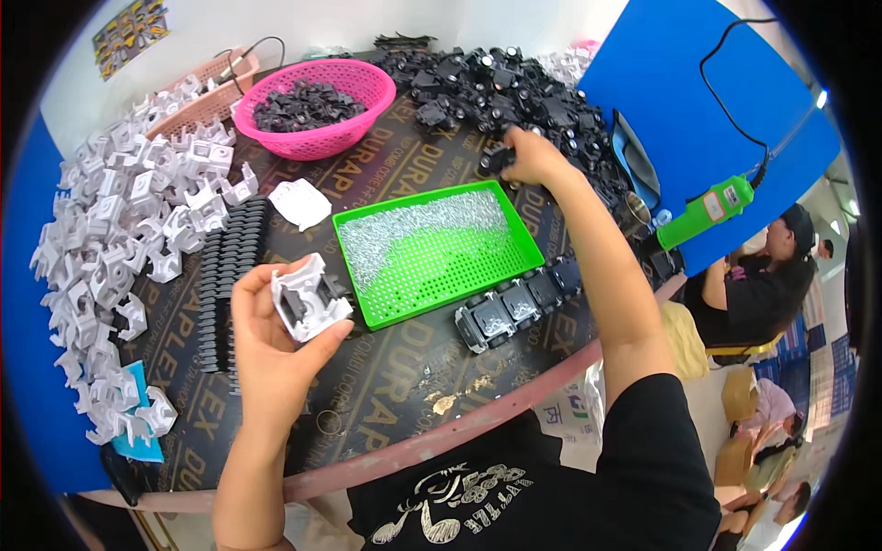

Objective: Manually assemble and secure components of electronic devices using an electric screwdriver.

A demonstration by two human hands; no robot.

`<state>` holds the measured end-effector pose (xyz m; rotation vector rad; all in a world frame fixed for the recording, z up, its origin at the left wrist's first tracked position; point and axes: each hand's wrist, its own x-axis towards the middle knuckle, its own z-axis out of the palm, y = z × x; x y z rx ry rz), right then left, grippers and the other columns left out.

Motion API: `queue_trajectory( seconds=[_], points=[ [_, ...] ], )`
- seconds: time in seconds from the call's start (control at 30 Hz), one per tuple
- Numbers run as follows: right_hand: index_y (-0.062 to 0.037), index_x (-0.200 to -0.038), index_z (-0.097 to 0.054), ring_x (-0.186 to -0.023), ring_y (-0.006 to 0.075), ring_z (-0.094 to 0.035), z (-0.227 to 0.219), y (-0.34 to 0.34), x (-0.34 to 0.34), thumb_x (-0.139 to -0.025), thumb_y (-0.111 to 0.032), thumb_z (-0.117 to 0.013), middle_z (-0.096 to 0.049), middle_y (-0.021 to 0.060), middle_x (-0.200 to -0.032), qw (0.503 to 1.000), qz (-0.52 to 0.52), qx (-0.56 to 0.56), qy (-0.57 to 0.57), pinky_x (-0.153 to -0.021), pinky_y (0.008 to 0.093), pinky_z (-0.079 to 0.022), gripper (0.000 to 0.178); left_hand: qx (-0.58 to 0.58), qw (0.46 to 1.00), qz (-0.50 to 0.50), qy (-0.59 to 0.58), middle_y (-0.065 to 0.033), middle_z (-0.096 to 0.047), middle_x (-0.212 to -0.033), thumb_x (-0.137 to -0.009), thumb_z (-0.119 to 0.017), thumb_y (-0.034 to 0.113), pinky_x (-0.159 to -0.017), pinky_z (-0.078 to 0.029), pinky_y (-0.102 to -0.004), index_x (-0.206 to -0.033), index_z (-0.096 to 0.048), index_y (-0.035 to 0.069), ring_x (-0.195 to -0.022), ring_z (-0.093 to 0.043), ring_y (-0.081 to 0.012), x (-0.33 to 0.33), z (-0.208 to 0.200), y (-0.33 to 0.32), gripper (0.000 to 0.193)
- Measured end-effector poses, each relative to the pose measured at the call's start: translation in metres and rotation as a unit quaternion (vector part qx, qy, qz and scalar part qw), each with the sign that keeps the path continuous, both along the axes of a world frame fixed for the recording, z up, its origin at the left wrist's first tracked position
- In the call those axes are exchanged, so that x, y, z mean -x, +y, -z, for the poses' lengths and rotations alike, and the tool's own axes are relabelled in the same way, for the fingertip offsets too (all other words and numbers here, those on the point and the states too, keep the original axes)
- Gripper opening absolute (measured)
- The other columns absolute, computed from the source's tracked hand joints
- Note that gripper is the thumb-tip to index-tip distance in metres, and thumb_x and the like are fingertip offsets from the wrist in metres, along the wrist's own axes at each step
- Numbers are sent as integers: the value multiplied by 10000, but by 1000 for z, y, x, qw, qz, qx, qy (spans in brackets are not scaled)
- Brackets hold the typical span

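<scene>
- The white plastic housing, with a dark insert in it, sits raised above the surface in the left hand; fingers closed around its lower edge, thumb on the near corner; it looks light, stiff and smooth, best pinched by its outer walls, not the thin tabs
- The right hand reaches into the heap of black parts; fingers closed on one small black part; hard, light, likely snag-prone in the heap
- Between the hands lies the green tray of small silvery screws; beside it a row of assembled black units; a pile of white housings to the left, a pink basket behind
</scene>
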<state>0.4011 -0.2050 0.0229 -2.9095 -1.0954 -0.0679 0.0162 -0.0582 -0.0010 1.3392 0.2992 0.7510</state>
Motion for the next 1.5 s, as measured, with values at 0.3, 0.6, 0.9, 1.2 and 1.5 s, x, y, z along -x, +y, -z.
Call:
queue_trajectory(
  seconds=[0.3, 0.6, 0.9, 1.2, 1.5],
  points=[
    [-83, -1228, -603, -1010, 243, -588, 12, -22, 13, -630, -218, -831, -599, 120, -1119, 980, -84, -183, -4, -880, 325, -480, 654, 23, 996, 89, -8, -120, -518, -1275, -715, -753, -120, -1003, -461, -347, -1228, -402, 27, -1165, -541, -189, -5, 11, 2, 639],
    [-51, -1095, -435, -1074, 245, -620, -7, 24, 211, -630, -5, -864, -616, 190, -1185, 803, -374, -462, 43, -916, 338, -487, 635, 28, 986, 167, 5, -79, -501, -1285, -754, -780, -38, -987, -479, -352, -1342, -394, 41, -1171, -542, -177, -4, 15, -4, 708],
    [-26, -1342, -515, -1340, 355, -435, -9, 14, 244, -868, -137, -680, -451, 192, -1442, 646, -422, -418, 479, -1093, 429, -353, 513, 54, 996, 72, -8, -83, -501, -1286, -763, -737, -76, -1005, -458, -333, -1354, -407, 31, -1191, -521, -174, -5, 17, 6, 685],
    [-100, -1235, -640, -1278, 348, -492, 2, 17, 234, -772, -134, -761, -448, 178, -1447, 773, -449, -347, 282, -1050, 410, -393, 480, 43, 996, 62, -53, -91, -481, -1318, -742, -664, -145, -1057, -411, -346, -1357, -393, 30, -1238, -488, -185, -11, 27, 2, 694],
    [-100, -1236, -645, -1250, 308, -514, 8, 12, 224, -637, -106, -855, -577, 153, -1317, 711, -364, -488, 353, -1042, 401, -396, 635, 1, 997, 61, -38, -106, -488, -1314, -747, -728, -115, -1049, -434, -350, -1391, -366, 24, -1228, -494, -188, -11, 22, 1, 751]
  ],
)
